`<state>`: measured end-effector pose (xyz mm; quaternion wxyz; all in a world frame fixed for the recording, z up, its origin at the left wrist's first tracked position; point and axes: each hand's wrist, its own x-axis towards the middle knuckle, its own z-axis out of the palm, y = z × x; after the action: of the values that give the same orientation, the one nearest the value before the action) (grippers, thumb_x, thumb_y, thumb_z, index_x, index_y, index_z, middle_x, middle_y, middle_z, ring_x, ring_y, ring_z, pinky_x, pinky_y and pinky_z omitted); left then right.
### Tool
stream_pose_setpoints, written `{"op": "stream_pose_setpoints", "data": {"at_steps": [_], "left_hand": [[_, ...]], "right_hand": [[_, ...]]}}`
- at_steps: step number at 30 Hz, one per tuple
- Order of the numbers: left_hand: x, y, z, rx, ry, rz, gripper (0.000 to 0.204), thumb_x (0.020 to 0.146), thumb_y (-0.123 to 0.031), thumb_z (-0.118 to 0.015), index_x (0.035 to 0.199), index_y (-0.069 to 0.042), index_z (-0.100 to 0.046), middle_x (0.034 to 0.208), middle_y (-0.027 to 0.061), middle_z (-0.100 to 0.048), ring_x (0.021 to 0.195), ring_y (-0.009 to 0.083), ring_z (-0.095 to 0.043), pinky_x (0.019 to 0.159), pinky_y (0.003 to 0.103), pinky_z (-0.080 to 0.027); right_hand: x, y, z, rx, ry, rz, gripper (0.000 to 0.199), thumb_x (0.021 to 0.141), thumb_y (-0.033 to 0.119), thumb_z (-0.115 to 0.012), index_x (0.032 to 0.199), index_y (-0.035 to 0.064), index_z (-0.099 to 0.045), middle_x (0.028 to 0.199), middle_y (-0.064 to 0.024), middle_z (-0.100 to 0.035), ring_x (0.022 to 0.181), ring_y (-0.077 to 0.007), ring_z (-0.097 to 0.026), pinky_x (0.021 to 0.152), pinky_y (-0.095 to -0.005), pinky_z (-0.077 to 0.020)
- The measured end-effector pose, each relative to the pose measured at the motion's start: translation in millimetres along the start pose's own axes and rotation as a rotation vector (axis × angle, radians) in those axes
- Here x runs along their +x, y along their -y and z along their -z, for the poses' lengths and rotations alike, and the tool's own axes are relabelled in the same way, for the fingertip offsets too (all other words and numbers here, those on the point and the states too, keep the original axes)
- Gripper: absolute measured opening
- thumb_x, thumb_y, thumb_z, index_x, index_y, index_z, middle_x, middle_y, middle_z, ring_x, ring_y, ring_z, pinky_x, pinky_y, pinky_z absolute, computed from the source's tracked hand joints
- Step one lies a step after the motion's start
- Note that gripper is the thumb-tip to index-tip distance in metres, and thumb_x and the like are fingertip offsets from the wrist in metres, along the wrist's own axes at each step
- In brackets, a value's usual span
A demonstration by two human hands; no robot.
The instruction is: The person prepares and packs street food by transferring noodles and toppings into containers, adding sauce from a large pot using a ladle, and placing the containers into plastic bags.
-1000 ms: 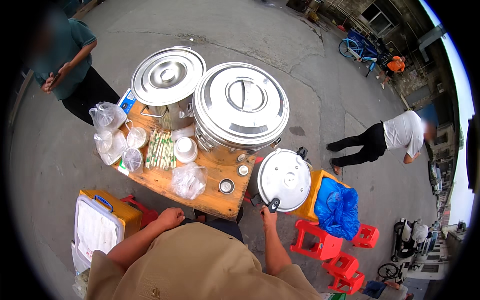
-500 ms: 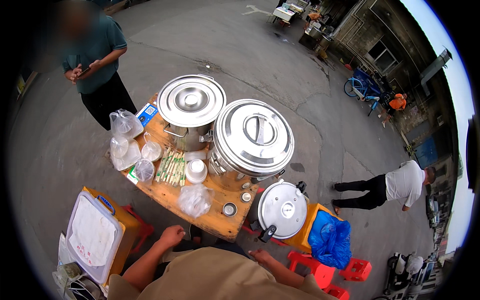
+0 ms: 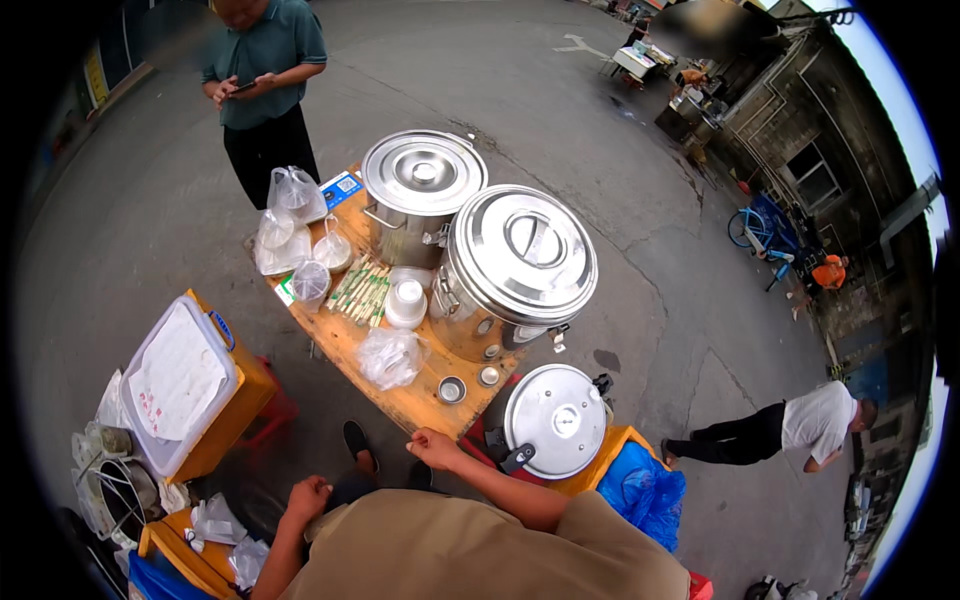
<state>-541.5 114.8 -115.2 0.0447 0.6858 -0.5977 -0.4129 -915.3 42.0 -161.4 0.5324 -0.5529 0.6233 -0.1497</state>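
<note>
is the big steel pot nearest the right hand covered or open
Covered. A round steel lid with a black handle sits flat over the pot, hiding its inside. The right hand rests at the wooden table edge beside it.
</note>
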Motion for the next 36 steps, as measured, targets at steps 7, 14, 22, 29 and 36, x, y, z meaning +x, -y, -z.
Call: {"op": "stream_pose_setpoints", "data": {"at_steps": [7, 14, 22, 29, 36], "left_hand": [[-8.1, 40.5, 60.1, -0.120, -0.201, 0.040, 0.034, 0.088, -0.027, -0.071, 0.110, -0.002, -0.069, 0.099, 0.0179, -0.071, 0.094, 0.0362, -0.069, 0.085, 0.044, -0.055], [10.7, 153.2, 138.4, -0.099, -0.579, 0.160, 0.030, 0.087, -0.024, -0.071, 0.111, -0.005, -0.069, 0.115, 0.0170, -0.061, 0.110, 0.0385, -0.059, 0.095, 0.048, -0.050], [74.7, 255.6, 276.4, 0.079, -0.677, 0.275, 0.050, 0.085, -0.011, -0.062, 0.135, -0.006, -0.058, 0.147, 0.0225, -0.043, 0.137, 0.0458, -0.039, 0.104, 0.056, -0.044], [107.9, 310.7, 293.8, 0.079, -0.673, 0.331, 0.055, 0.089, -0.010, -0.058, 0.144, -0.006, -0.052, 0.158, 0.0249, -0.032, 0.147, 0.0509, -0.027, 0.113, 0.054, -0.036], [123.0, 325.4, 270.4, 0.108, -0.783, 0.343, 0.050, 0.095, -0.019, -0.051, 0.144, -0.006, -0.054, 0.163, 0.0215, -0.029, 0.149, 0.0504, -0.023, 0.116, 0.052, -0.033]], "right_hand": [[-1.7, 53.0, -59.4, -0.103, 0.239, 0.061, 0.057, 0.093, 0.039, -0.070, 0.133, 0.0000, -0.059, 0.126, -0.0179, -0.067, 0.118, -0.0257, -0.064, 0.097, -0.0370, -0.0502], [46.2, 120.8, -134.3, -0.393, 0.356, 0.267, 0.059, 0.092, 0.041, -0.070, 0.133, -0.0005, -0.060, 0.132, -0.0205, -0.063, 0.126, -0.0325, -0.060, 0.102, -0.0398, -0.0476], [144.4, 320.1, -297.4, -0.640, 0.405, 0.760, 0.059, 0.092, 0.029, -0.068, 0.140, -0.0005, -0.051, 0.147, -0.0224, -0.050, 0.139, -0.0410, -0.045, 0.115, -0.0466, -0.0375], [235.4, 428.5, -446.6, -0.771, 0.424, 1.112, 0.068, 0.090, 0.027, -0.068, 0.148, 0.0000, -0.044, 0.155, -0.0215, -0.043, 0.145, -0.0501, -0.032, 0.118, -0.0513, -0.0316], [292.5, 419.6, -431.0, -1.208, 0.577, 1.162, 0.070, 0.100, 0.040, -0.051, 0.158, 0.0042, -0.032, 0.166, -0.0152, -0.026, 0.155, -0.0395, -0.016, 0.123, -0.0581, -0.0139]]}}
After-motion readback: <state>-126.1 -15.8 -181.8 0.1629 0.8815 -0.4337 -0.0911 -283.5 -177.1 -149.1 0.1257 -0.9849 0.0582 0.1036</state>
